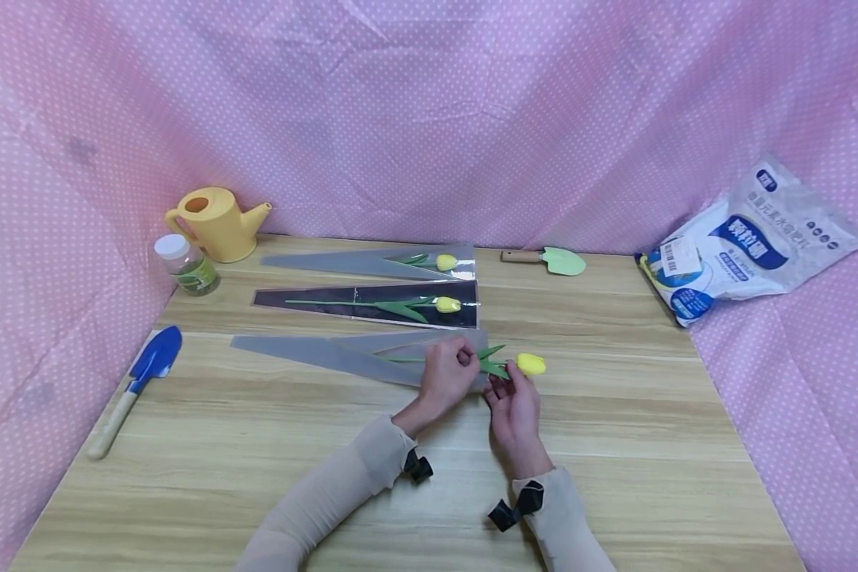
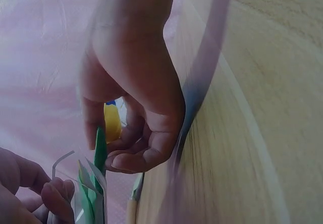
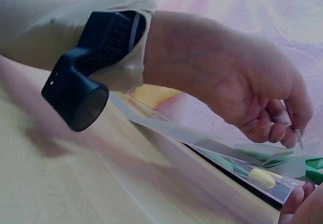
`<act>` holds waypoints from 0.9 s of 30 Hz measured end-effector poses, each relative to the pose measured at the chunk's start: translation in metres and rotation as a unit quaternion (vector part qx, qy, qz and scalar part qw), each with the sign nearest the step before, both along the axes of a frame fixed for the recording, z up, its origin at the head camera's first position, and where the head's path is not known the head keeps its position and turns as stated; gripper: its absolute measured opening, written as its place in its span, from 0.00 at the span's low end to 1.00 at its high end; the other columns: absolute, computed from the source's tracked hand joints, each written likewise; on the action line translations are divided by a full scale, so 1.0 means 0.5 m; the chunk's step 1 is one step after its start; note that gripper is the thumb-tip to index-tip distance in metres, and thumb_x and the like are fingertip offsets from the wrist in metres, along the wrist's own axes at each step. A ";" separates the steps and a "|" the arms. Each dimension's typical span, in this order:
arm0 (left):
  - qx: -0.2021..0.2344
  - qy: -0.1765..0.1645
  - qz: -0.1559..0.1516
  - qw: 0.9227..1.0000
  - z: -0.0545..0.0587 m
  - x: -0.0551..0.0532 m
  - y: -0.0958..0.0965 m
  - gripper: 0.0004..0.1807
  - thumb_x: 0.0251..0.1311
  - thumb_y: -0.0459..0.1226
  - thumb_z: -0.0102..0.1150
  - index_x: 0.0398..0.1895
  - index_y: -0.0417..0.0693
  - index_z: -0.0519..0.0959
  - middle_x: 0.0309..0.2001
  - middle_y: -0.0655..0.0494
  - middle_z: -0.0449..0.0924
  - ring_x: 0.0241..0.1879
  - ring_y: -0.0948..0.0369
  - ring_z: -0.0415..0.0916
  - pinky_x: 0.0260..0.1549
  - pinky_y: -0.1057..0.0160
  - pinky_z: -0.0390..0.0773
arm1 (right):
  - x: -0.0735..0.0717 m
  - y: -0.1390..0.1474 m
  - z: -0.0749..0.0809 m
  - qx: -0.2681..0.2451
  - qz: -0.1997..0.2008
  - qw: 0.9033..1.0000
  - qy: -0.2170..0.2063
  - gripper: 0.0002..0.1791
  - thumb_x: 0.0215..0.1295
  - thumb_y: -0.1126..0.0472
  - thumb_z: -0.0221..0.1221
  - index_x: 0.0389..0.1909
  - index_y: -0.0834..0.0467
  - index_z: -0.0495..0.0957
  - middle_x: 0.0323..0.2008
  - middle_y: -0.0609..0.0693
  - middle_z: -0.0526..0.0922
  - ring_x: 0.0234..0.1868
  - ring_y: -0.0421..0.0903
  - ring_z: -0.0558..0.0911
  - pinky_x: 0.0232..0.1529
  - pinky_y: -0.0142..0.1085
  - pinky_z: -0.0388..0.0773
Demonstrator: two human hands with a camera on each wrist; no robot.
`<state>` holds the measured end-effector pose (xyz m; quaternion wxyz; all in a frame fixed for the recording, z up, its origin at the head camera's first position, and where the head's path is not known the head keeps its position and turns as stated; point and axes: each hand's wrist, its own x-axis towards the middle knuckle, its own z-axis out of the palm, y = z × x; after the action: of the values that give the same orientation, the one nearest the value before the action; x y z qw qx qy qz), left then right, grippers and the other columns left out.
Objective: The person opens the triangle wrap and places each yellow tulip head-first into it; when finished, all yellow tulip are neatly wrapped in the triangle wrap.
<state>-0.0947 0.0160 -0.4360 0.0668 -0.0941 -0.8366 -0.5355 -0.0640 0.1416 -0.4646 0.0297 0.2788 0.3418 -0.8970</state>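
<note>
A yellow artificial tulip lies partly inside a grey, tapered flower sleeve, its bloom and leaves sticking out past the wide end. My left hand pinches the sleeve's edge at that mouth, raising the film slightly in the right wrist view, where the left hand shows from the side. Below the bloom, my right hand holds the tulip by its stem and leaves. In the left wrist view the right hand bends over the green leaf, and the bloom is partly hidden behind its fingers.
Behind lie two sleeved tulips, one in a dark-looking sleeve, one in a grey sleeve. Around them are a watering can, a lidded jar, a blue trowel, a green trowel and a fertilizer bag.
</note>
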 end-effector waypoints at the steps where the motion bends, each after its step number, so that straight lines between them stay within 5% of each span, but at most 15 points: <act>1: -0.002 0.001 -0.001 1.000 -0.001 0.000 0.000 0.04 0.52 0.24 0.59 0.27 0.36 0.83 0.22 0.46 0.84 0.19 0.69 0.72 0.20 0.74 0.75 | 0.000 -0.001 -0.001 0.005 -0.003 1.000 0.003 0.08 0.76 0.54 0.53 0.47 0.52 0.66 0.33 0.43 0.79 0.35 0.38 0.78 0.40 0.29 0.76; 12: 0.000 -0.006 -0.027 1.000 0.004 0.005 0.005 0.04 0.53 0.23 0.59 0.27 0.35 0.83 0.22 0.45 0.85 0.20 0.69 0.73 0.20 0.75 0.75 | 0.001 -0.017 -0.007 0.035 -0.011 0.999 0.015 0.05 0.73 0.56 0.56 0.38 0.52 0.74 0.32 0.42 0.80 0.33 0.36 0.76 0.33 0.27 0.71; 23: 0.001 0.006 -0.043 0.999 -0.002 0.004 0.006 0.05 0.53 0.24 0.59 0.25 0.38 0.83 0.22 0.46 0.84 0.20 0.70 0.72 0.20 0.75 0.74 | 0.003 -0.032 -0.009 0.076 0.011 0.997 0.006 0.11 0.75 0.54 0.54 0.51 0.55 0.71 0.35 0.39 0.80 0.33 0.33 0.72 0.29 0.25 0.64; 27: 0.004 0.007 -0.045 0.999 -0.002 0.005 0.006 0.05 0.53 0.24 0.59 0.26 0.38 0.83 0.22 0.46 0.85 0.20 0.70 0.72 0.21 0.75 0.74 | 0.004 -0.036 -0.011 0.077 0.009 0.997 0.007 0.12 0.75 0.54 0.54 0.52 0.56 0.71 0.38 0.41 0.81 0.36 0.33 0.76 0.32 0.24 0.71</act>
<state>-0.0923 0.0189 -0.4368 0.0490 -0.1349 -0.8289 -0.5407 -0.0620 0.1238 -0.4703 0.0142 0.2708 0.4124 -0.8697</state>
